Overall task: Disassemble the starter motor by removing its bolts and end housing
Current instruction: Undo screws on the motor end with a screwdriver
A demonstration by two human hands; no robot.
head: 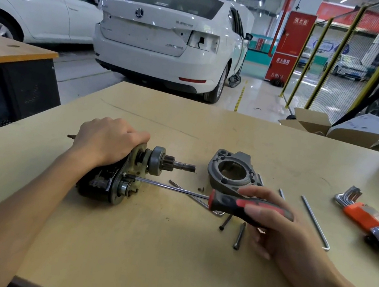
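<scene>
Black starter motor body with exposed pinion gear and shaft (pixel 129 173) lies on its side on the beige tabletop (pixel 166 251). Left hand (pixel 107 141) clamps down over its top. Right hand (pixel 268 220) wraps the red-and-black screwdriver (pixel 236 204), tip at a screw on the motor's end plate. Grey cast end housing (pixel 231 171) already off, just right of the motor; loose long bolts (pixel 239 235) nearby. Risk: the angled tip cams out and strips the screw head.
</scene>
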